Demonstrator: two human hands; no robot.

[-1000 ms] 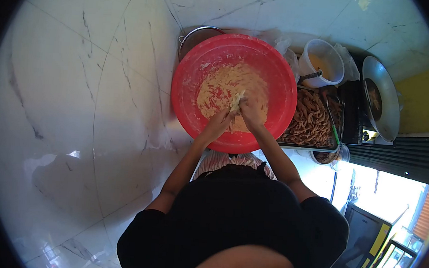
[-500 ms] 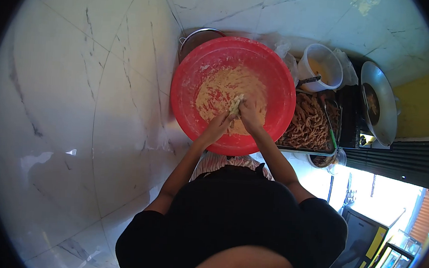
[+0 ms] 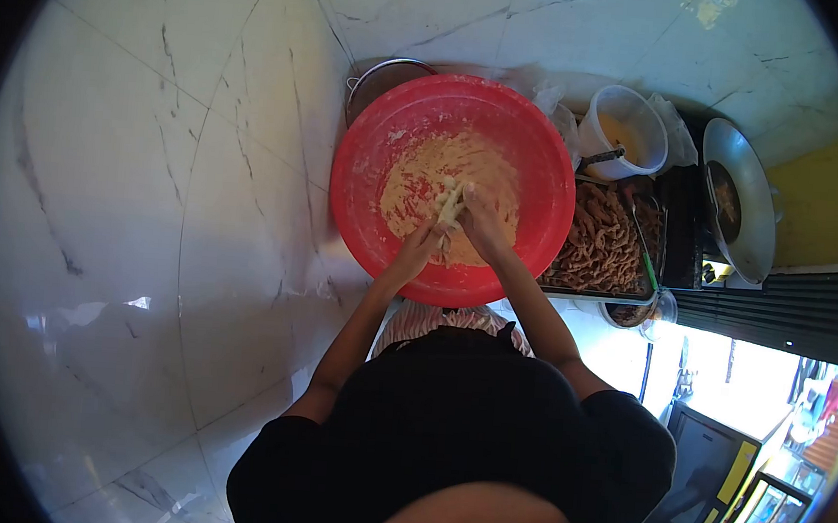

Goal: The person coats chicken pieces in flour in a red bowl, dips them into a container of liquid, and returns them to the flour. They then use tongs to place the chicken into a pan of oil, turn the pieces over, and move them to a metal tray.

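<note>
A wide red basin (image 3: 552, 188) holds a layer of crumbly, pale yellow flour (image 3: 415, 179), with red patches of its bottom showing through. Both hands work low inside it, close together. Between them is a pale, flour-coated strip (image 3: 452, 204), its exact kind hard to make out. My left hand (image 3: 424, 242) grips the strip from the lower left, fingers closed around its lower end. On the other side, my right hand (image 3: 480, 221) pinches it near the upper end. The fingertips are partly hidden by the strip and flour.
Right of the basin stands a tray (image 3: 592, 295) heaped with brown fried strips (image 3: 595, 240), with green-handled tongs (image 3: 649, 270) on it. Behind are a white bucket (image 3: 653, 132) of yellowish liquid and a large metal wok (image 3: 758, 203). A metal pot (image 3: 378, 84) sits behind the basin's left.
Both hands have shifted slightly, and the pale strip now shows longer and more upright between them. The basin and tray stay where they were.
</note>
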